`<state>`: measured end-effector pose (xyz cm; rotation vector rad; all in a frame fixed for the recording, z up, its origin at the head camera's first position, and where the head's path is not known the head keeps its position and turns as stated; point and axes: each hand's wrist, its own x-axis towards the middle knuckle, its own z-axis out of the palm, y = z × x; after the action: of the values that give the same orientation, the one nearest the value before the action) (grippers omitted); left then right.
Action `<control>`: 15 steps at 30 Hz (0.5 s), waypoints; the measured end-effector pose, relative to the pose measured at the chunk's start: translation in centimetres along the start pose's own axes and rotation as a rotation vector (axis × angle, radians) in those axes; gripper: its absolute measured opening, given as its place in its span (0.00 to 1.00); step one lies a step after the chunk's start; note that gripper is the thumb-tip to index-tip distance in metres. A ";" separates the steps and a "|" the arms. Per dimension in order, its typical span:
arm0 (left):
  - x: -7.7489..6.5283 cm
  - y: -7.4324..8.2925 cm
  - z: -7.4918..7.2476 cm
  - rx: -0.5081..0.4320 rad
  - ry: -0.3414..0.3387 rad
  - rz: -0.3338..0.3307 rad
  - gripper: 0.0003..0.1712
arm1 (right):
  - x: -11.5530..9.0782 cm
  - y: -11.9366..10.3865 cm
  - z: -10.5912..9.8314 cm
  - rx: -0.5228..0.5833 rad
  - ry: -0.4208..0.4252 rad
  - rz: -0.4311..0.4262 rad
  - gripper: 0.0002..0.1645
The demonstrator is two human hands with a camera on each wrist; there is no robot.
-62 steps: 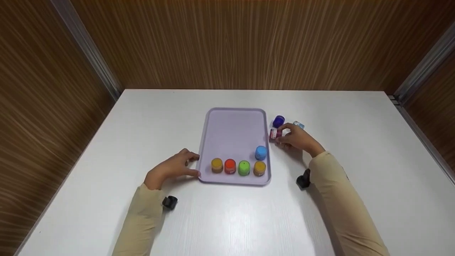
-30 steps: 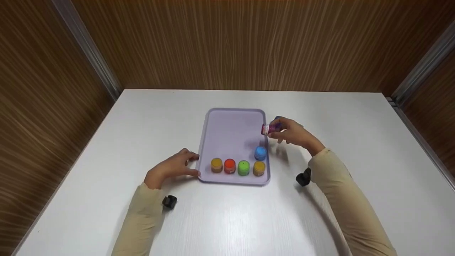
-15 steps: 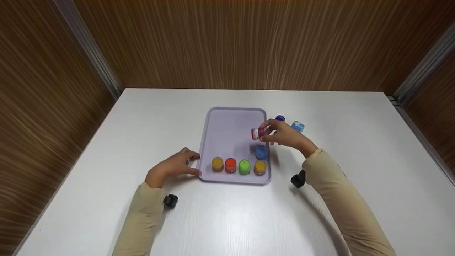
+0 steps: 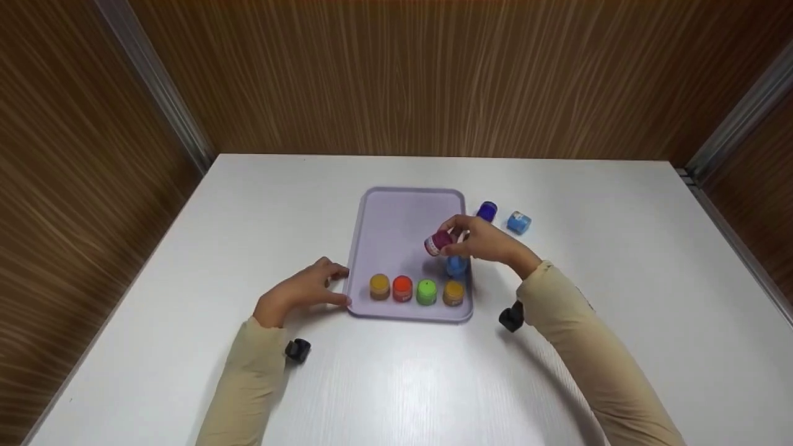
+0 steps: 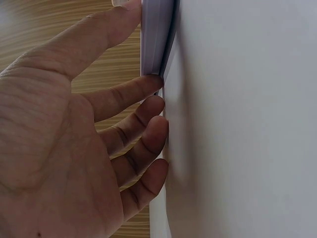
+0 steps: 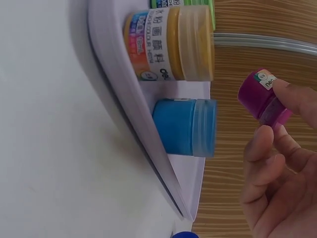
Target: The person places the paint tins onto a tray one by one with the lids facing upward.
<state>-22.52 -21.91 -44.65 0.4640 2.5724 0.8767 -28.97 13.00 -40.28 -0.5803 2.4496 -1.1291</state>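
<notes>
You are facing one tray [image 4: 399, 232] and eight jars [image 4: 426, 293]: two mustard jars [image 4: 380, 288] [image 4: 453, 293], two sky-blue jars [image 4: 518, 223] [image 4: 457, 267], one red jar [image 4: 403, 289], one green jar [image 4: 426, 293], one magenta jar [image 4: 437, 243], one indigo jar [image 4: 487, 211].

My sleeved left forearm [image 4: 243, 381] slants forward and inward; my left hand [image 4: 302, 288] lies low, thumb [image 5: 86, 43] spread from lightly bent fingers [image 5: 153, 133]. My sleeved right forearm [image 4: 598, 362] reaches inward on a diagonal, and my right hand [image 4: 486, 240] is raised, its thumb and fingertips pinching, the other fingers curled.

White table [image 4: 372, 384]; wood-grain panel [image 4: 409, 74] behind; grey metal strip [image 4: 158, 80] at left.
</notes>
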 end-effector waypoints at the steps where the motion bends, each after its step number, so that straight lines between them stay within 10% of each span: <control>1: 0.0 0.0 0.0 -0.002 0.001 -0.001 0.39 | 0.0 0.0 0.1 -0.002 -0.005 0.000 0.25; 15: 0.0 0.0 0.1 -0.016 -0.001 0.001 0.39 | 0.4 -0.3 1.2 -0.083 -0.016 -0.054 0.25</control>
<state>-22.42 -21.84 -44.72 0.4612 2.5626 0.8963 -28.65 11.92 -40.87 -0.6818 2.4905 -1.0423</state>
